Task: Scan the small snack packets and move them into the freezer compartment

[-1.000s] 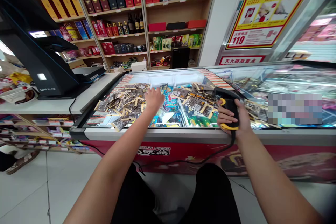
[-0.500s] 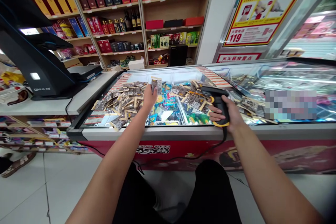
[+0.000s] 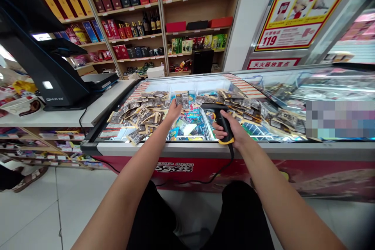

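My left hand (image 3: 174, 110) is closed on a small snack packet (image 3: 183, 99), clear with tan ends and dark contents, held over the freezer's glass top. In my right hand (image 3: 230, 128) is a black and yellow barcode scanner (image 3: 220, 121), its head pointing left toward the packet. The scanner's cable (image 3: 231, 160) hangs down the freezer front. A pile of similar packets (image 3: 143, 111) lies on the glass to the left, and more packets (image 3: 234, 101) are spread on the right. Bagged goods in white wire baskets (image 3: 207, 123) show through the glass.
The chest freezer (image 3: 123, 149) runs across in front of me. On the left, a black scale terminal (image 3: 55, 93) stands on a counter (image 3: 73, 115). Shelves of boxes and bottles (image 3: 152, 23) rise behind. A person's sandalled foot (image 3: 31, 177) is at far left.
My right hand has brought the scanner left, closer to the packet. The packet in my left hand is slightly lower and turned more toward the scanner. The view has shifted a little.
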Tool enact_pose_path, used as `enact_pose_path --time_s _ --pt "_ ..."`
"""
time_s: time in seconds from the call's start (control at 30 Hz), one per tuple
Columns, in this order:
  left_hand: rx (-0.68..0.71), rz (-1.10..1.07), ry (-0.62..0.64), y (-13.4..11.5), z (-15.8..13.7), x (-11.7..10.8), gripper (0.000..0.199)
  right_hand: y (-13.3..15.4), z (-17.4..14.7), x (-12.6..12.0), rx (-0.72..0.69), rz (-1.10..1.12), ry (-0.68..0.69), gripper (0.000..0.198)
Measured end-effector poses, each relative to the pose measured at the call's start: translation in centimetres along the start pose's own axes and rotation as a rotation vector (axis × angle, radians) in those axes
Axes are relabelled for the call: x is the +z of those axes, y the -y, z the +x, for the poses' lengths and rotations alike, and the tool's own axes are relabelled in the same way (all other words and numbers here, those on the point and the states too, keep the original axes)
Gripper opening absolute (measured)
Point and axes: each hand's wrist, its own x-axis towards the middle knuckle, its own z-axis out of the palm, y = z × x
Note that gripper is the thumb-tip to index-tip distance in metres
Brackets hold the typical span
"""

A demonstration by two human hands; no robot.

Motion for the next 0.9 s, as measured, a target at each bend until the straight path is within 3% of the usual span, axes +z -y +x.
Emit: enact_pose_path --time_s 0.13,0.6,0.9 --pt "-0.086 -0.116 0.068 -0.23 -0.17 -0.08 0.068 -0.02 -0.27 -0.03 0.042 -0.036 0.0 0.053" --pt "-0.1 -0.106 0.046 -0.36 -0.32 0.07 0.073 -0.1 -0.6 0.5 -0.015 -0.078 0.024 0.045" --pt "-0.019 -0.026 0.022 -0.4 -0.38 -0.02 0.053 -0.15 -0.58 0.49 -0.006 -0.075 0.007 0.047"
